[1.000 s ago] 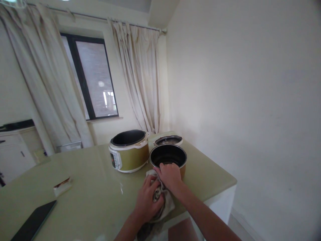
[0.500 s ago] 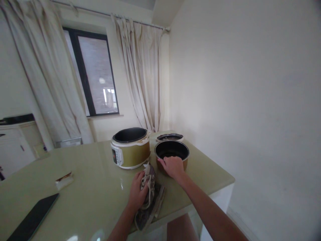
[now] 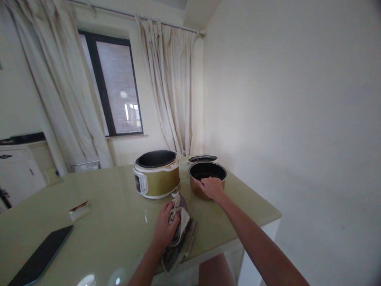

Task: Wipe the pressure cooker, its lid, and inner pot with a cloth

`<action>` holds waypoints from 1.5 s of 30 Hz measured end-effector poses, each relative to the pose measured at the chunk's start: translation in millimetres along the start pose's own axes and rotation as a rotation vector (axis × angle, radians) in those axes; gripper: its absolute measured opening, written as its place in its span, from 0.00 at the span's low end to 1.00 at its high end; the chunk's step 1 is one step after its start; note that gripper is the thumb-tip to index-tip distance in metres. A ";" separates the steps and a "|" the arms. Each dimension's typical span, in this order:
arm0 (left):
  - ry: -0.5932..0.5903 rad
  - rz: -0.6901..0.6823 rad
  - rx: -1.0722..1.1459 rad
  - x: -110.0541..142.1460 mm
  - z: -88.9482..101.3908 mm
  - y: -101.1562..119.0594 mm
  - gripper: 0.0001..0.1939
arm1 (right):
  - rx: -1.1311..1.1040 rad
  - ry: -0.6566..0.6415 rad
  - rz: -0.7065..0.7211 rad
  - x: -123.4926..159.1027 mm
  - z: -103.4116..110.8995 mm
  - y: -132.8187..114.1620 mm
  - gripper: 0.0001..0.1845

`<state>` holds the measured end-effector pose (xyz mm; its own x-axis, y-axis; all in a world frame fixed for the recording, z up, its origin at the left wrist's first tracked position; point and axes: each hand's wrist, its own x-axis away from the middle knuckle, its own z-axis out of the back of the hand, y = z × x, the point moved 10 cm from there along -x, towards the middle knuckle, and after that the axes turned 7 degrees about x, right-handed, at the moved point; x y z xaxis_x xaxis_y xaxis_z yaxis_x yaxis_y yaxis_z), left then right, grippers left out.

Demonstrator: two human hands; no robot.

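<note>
My right hand [image 3: 212, 187] is closed over the near rim of a round inner pot [image 3: 200, 190], dark inside and copper-brown outside, which stands upright on the table. My left hand [image 3: 166, 223] is wrapped round a crumpled grey-and-white cloth [image 3: 182, 222], part of which lies spread near the table's front edge. Behind the cloth, left of the pot, is a gold-and-white rice cooker [image 3: 162, 180] with its top uncovered and a control panel on its left side. A round lid [image 3: 203, 158] lies behind the pot.
The pale green glossy table [image 3: 113, 206] ends in a corner at the right, by a bare wall. A dark flat tablet-like slab [image 3: 40, 254] lies at the left. Near it is a small white packet [image 3: 79, 212] with a brown edge. Curtains and a window stand behind.
The inner pot has shifted slightly away from me and to the right, with my right hand on its rim. My left hand stays on the cloth. The view has turned a little.
</note>
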<state>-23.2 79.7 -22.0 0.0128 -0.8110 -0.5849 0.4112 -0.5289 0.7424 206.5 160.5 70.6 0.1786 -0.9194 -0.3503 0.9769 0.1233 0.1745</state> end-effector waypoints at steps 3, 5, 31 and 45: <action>-0.010 0.010 -0.002 -0.3 -1.1 -0.9 0.20 | 0.016 -0.009 -0.001 -5.8 -4.6 9.1 0.36; -0.016 0.021 -0.003 -0.1 -1.9 -2.9 0.21 | 0.023 -0.013 -0.002 -8.8 -7.3 14.4 0.36; 0.103 0.234 0.076 -12.2 -12.6 -32.2 0.24 | -0.819 0.161 0.539 71.8 -14.5 -82.5 0.46; -0.079 -0.201 -0.890 -178.1 53.9 64.2 0.39 | -1.474 0.373 -0.152 77.3 -58.6 -32.2 0.40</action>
<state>-48.2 176.6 147.5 -0.1842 -0.7566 -0.6273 0.9500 -0.3007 0.0838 195.8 107.3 -16.1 -0.1326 -0.8416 -0.5237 0.1906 0.4968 -0.8467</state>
